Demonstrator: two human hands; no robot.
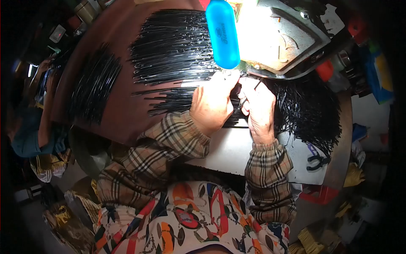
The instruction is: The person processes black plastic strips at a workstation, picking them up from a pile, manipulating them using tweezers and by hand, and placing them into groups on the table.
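A: How does the grip stand?

B: The right hand looks closed, with a thin black strand pinched in its fingers. The left hand is bent in just beside it, thumb and fingers drawn together; glare hides whether anything is between them.

A: And how does the strand lie in the grip?

B: Slanted, as far as I can tell: its visible part shows between the right fingers, running from the far right toward the near left. Both ends are lost among the fingers. The right hand is the nearer, as it has hold of it; the left fingertips are close by, just under the blue cover of the machine.

A: Where are the other strands from there?

B: The wide row lies to the left and beyond, its long axis mostly crosswise, near ends next to the left hand. The tangled heap sits just right of the right hand, spilling back toward the body.

A: Which relation matters most?

B: I'd judge the strand's slant against the left fingertips: they face its far part across a small gap.
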